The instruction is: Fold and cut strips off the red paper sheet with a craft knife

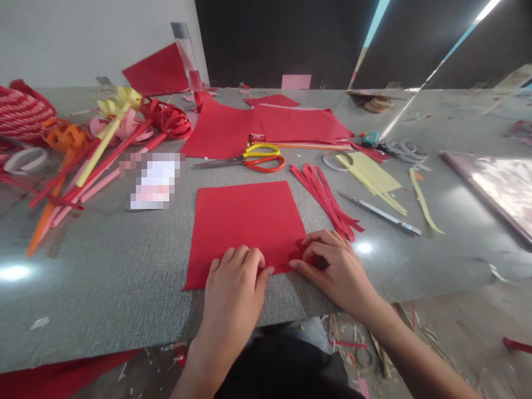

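A sheet of red paper (245, 219) lies on the table in front of me. My left hand (236, 282) rests over its near edge, fingers curled and thumb against the index finger, closed on the paper. At the near right corner, my right hand (328, 260) bends its thumb and fingers around the sheet's edge; the exact contact is partly hidden. Beyond the sheet lie scissors (261, 158) with yellow and orange handles. Thin red paper strips (324, 202) are beside my right hand, with a slim metal craft knife (382, 213) farther right.
Paper flowers on rolled stems (103, 144) lie at the left. More red sheets (299, 123) are stacked behind the scissors. Yellow paper (374, 172), a tape roll (338, 161) and a shiny plastic packet (494, 188) are at the right. The table's front edge is close to me.
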The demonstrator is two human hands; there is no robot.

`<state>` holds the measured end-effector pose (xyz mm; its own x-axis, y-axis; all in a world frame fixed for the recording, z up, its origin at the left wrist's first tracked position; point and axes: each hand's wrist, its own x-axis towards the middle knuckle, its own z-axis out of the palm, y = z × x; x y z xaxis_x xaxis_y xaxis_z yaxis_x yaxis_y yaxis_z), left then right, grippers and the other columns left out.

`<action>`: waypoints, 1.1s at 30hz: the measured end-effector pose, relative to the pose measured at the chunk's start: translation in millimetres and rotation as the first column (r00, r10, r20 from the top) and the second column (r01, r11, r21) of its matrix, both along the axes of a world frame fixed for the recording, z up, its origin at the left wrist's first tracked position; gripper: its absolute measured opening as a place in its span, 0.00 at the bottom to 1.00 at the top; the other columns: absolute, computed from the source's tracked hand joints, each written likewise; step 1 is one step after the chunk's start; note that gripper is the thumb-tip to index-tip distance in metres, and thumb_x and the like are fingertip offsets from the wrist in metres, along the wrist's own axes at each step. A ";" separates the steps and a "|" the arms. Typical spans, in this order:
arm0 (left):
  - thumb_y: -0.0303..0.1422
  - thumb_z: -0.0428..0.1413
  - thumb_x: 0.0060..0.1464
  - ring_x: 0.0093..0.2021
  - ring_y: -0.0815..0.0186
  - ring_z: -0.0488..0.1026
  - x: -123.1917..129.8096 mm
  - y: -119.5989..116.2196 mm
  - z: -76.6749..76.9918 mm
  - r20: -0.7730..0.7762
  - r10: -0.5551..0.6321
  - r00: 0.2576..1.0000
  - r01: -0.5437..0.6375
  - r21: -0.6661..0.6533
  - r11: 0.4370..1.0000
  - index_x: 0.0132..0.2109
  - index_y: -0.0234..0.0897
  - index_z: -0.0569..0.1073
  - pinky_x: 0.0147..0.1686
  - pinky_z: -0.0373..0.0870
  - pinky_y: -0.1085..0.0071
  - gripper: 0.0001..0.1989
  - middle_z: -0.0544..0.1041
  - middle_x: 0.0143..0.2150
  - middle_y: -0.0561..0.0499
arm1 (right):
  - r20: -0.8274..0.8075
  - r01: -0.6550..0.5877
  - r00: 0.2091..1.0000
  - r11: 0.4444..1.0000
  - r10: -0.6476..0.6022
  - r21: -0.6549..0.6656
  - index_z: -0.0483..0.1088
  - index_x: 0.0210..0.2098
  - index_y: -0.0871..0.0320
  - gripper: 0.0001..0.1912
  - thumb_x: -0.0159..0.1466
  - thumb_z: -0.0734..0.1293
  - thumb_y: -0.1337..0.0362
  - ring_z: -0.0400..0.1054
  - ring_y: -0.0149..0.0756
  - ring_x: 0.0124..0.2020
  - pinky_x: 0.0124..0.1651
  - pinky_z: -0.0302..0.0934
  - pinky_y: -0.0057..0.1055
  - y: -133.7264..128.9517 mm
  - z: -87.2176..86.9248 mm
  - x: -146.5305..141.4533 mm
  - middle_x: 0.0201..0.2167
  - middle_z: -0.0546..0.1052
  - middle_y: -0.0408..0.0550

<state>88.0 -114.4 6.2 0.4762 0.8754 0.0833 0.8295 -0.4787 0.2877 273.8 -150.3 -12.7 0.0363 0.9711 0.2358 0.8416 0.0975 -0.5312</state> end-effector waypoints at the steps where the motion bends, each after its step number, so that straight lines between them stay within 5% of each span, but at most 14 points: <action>1: 0.31 0.54 0.56 0.34 0.60 0.67 -0.5 0.5 -0.2 0.012 0.000 1.000 0.001 -0.012 1.000 0.32 0.39 0.65 0.33 0.58 0.64 0.05 0.71 0.31 0.54 | 0.004 0.008 1.000 1.000 -0.008 -0.002 0.68 0.23 0.56 0.14 0.60 0.66 0.55 0.66 0.38 0.38 0.40 0.58 0.37 -0.2 -0.3 -0.2 0.36 0.73 0.47; 13: 0.31 0.54 0.55 0.34 0.63 0.65 -2.5 2.9 -1.5 0.076 0.005 0.997 0.000 -0.074 0.997 0.31 0.39 0.65 0.34 0.55 0.66 0.07 0.69 0.30 0.55 | 0.023 0.036 0.999 0.999 -0.037 0.032 0.68 0.22 0.56 0.14 0.58 0.68 0.54 0.64 0.37 0.37 0.40 0.55 0.36 0.3 -3.4 -2.3 0.35 0.73 0.44; 24: 0.30 0.56 0.54 0.34 0.62 0.66 -0.5 1.2 0.9 0.048 0.046 0.998 -0.041 -0.094 0.995 0.31 0.40 0.66 0.34 0.55 0.65 0.06 0.69 0.30 0.56 | 0.217 -0.006 0.976 0.998 -0.009 0.068 0.66 0.26 0.55 0.16 0.62 0.62 0.51 0.63 0.40 0.36 0.38 0.54 0.37 -2.8 -3.2 -5.4 0.33 0.72 0.45; 33: 0.29 0.55 0.54 0.35 0.61 0.66 0.5 -4.1 1.9 0.054 0.092 0.994 -0.085 -0.115 0.990 0.32 0.40 0.66 0.35 0.57 0.64 0.05 0.70 0.31 0.55 | 0.126 -0.048 0.991 0.997 0.041 0.052 0.66 0.27 0.54 0.17 0.64 0.58 0.50 0.63 0.39 0.35 0.37 0.55 0.37 -0.4 -7.9 -1.2 0.34 0.72 0.46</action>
